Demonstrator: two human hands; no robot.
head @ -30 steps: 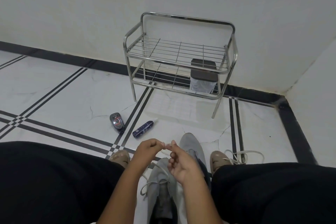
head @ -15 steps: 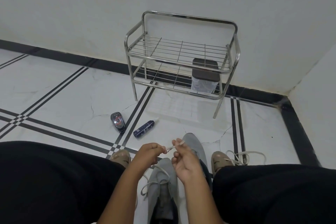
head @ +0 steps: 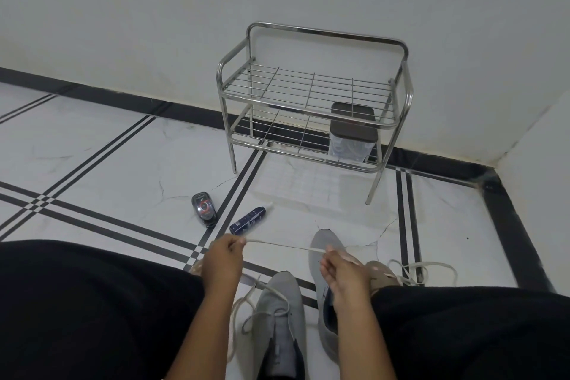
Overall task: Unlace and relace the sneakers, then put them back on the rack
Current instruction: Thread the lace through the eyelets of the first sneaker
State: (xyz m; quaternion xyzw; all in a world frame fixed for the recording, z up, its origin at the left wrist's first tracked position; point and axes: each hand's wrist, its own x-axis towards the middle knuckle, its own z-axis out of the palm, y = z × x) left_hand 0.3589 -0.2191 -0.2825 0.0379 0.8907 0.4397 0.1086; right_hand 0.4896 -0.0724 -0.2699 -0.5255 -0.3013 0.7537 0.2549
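Note:
Two grey sneakers lie on the floor between my knees. The nearer sneaker (head: 279, 315) has its white lace partly threaded, with loose loops hanging to its left. The other sneaker (head: 327, 248) lies to the right, partly behind my right hand. A white lace (head: 277, 244) is stretched taut between my hands. My left hand (head: 222, 256) pinches its left end and my right hand (head: 340, 268) pinches its right end. A second loose lace (head: 422, 268) lies on the floor at the right. The steel shoe rack (head: 311, 108) stands against the wall ahead.
A clear box with a dark lid (head: 353, 136) sits on the rack's lower shelf at the right. A small dark tin (head: 203, 207) and a blue tube (head: 248, 220) lie on the tiled floor left of the sneakers. My black-clad legs fill both lower corners.
My hands were close together above the sneakers; they have moved apart, the left one leftward and the right one rightward, and the lace now runs taut between them.

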